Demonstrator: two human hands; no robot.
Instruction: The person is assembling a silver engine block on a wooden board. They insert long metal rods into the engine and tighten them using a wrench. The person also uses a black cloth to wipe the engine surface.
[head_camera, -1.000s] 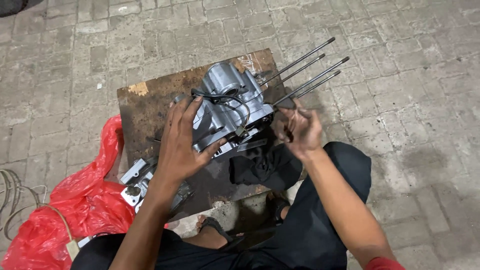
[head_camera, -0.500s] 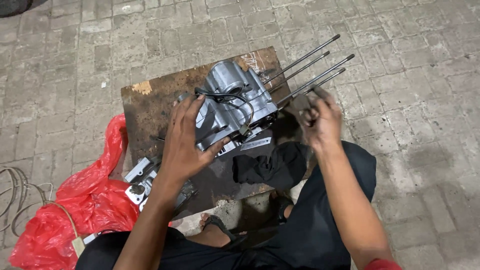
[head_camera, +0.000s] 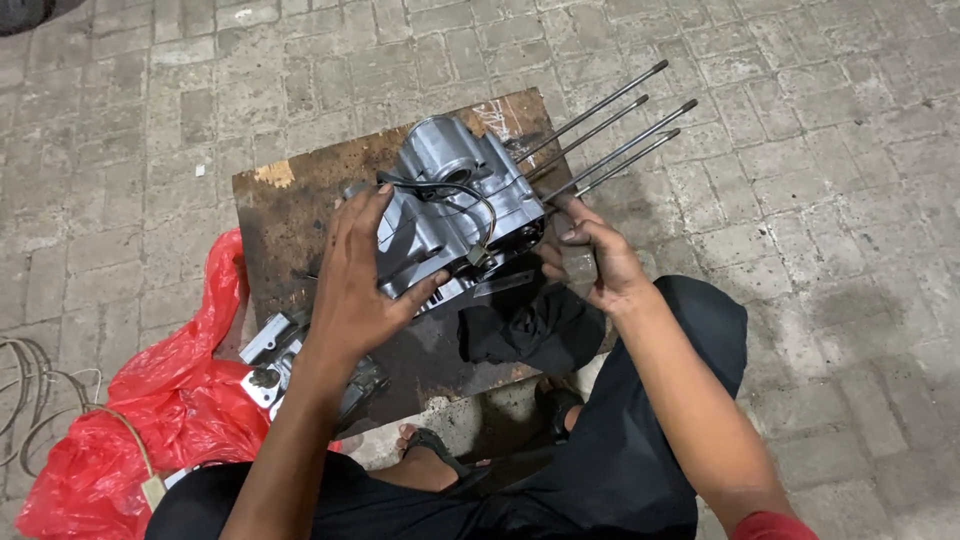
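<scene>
Both hands (head_camera: 360, 290) (head_camera: 595, 262) clutch the grey engine case (head_camera: 455, 205); red bag (head_camera: 140, 420) lies beside.

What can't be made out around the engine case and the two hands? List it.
Head view only:
- Left hand covers the near side of the grey engine case, so its grip surface is hidden.
- Right hand: whether the fingers hold a small part is too small to tell.
- Metal parts by the red plastic bag are partly hidden by the left forearm.
- Wooden board: its near edge is hidden by the dark cloth.
</scene>
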